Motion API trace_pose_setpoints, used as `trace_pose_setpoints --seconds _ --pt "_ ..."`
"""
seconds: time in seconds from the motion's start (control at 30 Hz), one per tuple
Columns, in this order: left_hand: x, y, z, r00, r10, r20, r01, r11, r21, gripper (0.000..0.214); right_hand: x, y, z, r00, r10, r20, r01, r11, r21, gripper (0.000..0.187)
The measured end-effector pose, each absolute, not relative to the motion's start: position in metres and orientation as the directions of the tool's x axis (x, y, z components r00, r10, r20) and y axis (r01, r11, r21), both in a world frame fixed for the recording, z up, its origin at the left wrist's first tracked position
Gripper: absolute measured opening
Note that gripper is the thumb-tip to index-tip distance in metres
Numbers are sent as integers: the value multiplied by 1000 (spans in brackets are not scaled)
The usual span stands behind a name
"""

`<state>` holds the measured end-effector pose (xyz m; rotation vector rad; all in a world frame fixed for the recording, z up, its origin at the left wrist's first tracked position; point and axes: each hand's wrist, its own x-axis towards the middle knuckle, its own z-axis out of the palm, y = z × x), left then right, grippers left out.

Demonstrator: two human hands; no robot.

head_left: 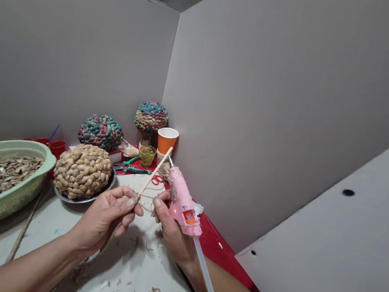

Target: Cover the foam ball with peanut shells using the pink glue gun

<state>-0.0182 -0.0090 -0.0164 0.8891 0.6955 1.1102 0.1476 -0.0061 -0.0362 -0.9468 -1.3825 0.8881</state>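
Observation:
My left hand is closed around a thin wooden stick, which tilts up to the right. Twine is wound on the stick at my left fingertips, and a strand runs across to my right hand. Thumb and index finger of that hand pinch the strand. A pink glue gun lies against my right hand, nozzle up, near the stick's top. Its clear glue stick passes over my forearm. Whether my other right fingers hold its handle is hidden.
A green basin of shells stands left. A peanut-covered ball sits in a metal bowl. Behind are two coloured balls, an orange paper cup, pliers and red-handled scissors. Grey panels enclose the table.

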Motion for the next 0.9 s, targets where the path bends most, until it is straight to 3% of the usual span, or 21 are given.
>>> trace_pose_setpoints --seconds 0.27,0.53,0.9 --pt "-17 -9 -16 340 940 -32 -427 185 885 25 147 -7 -45 -21 948 317 -31 316 -948 33" --pt "-20 -13 -17 377 924 -68 -412 233 881 26 147 -8 -49 10 940 342 2 342 -940 33" --pt "-17 -13 -21 408 912 -39 -336 190 922 30 146 -8 -47 -76 919 388 -13 388 -922 38"
